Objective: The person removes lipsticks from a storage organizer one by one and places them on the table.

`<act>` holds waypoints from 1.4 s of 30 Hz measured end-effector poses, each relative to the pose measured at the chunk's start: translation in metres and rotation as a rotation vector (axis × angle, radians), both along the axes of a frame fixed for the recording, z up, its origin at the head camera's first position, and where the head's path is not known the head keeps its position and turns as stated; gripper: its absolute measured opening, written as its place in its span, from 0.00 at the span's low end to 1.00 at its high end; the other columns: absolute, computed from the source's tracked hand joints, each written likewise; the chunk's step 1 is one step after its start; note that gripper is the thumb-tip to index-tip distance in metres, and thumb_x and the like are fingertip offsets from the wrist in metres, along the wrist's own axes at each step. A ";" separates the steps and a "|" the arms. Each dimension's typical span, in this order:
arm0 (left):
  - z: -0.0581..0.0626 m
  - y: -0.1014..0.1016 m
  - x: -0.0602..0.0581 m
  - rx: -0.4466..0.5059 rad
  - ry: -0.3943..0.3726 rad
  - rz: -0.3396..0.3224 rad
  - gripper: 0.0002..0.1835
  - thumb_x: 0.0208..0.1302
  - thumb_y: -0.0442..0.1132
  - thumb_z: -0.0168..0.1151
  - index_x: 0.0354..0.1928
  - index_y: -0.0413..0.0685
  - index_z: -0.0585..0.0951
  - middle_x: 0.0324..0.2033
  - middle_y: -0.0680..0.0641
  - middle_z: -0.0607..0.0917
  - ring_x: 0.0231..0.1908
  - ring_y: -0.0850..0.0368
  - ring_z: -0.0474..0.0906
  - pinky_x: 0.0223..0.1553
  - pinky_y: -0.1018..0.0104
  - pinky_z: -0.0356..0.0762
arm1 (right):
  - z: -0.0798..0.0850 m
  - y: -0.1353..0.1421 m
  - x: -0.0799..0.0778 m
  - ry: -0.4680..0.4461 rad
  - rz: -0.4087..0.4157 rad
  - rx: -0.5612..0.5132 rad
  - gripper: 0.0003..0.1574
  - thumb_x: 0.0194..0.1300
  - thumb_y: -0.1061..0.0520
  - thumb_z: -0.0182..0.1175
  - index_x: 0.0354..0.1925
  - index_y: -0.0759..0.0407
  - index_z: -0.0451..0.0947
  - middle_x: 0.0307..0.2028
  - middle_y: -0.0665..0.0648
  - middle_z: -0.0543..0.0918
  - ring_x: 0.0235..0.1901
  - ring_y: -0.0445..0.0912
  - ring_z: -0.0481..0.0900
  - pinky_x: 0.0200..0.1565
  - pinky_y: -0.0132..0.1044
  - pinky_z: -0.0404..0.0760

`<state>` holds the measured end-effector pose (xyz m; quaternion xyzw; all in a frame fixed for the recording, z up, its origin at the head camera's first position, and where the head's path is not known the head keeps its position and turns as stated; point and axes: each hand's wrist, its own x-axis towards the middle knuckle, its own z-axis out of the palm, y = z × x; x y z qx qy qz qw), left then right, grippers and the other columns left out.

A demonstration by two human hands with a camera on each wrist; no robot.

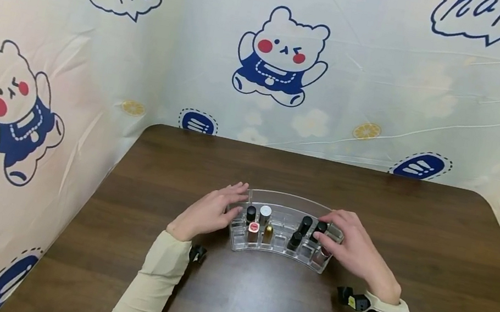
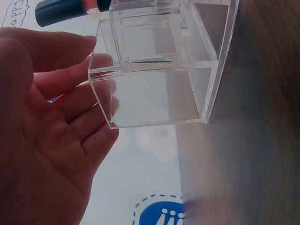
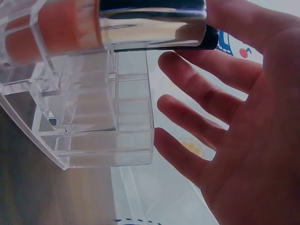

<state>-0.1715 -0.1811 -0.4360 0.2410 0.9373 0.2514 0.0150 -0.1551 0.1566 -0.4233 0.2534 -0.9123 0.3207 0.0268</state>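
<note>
A curved clear acrylic lipstick organizer (image 1: 280, 255) stands on the table, with several lipsticks and small tubes upright in its stepped slots. At its left end, my left hand (image 1: 207, 212) grips the corner, thumb on the near side and fingers (image 2: 101, 96) behind the clear wall. My right hand (image 1: 357, 244) is over the right end, thumb and index finger about a black-capped tube (image 1: 320, 227) in the back row. The other right fingers (image 3: 176, 110) spread behind the organizer. In front of that tube sits a silver-capped tube of peach colour (image 3: 154, 21), partly hiding the pinch.
Left in the organizer are a black cap (image 1: 251, 215), a white-silver cap (image 1: 265, 214), a red-topped lipstick (image 1: 253, 232) and a gold tube (image 1: 268, 233). Two more black-capped tubes (image 1: 295, 240) stand right of centre. A printed cloth (image 1: 197, 57) hangs behind the brown table (image 1: 264, 303).
</note>
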 end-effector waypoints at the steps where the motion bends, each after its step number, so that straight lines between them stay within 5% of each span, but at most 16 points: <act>1: 0.000 0.000 0.000 -0.001 -0.001 0.001 0.20 0.70 0.39 0.55 0.62 0.42 0.77 0.70 0.45 0.67 0.72 0.51 0.59 0.70 0.51 0.60 | 0.000 0.000 0.000 0.000 0.001 0.003 0.18 0.62 0.54 0.65 0.48 0.61 0.80 0.49 0.61 0.81 0.56 0.58 0.70 0.56 0.58 0.73; 42: 0.004 0.002 0.002 -0.050 0.004 -0.013 0.22 0.71 0.38 0.54 0.64 0.39 0.73 0.71 0.44 0.65 0.73 0.51 0.56 0.72 0.55 0.55 | 0.000 -0.001 0.000 0.039 0.042 0.003 0.15 0.62 0.56 0.66 0.47 0.60 0.82 0.46 0.58 0.85 0.50 0.56 0.78 0.51 0.56 0.76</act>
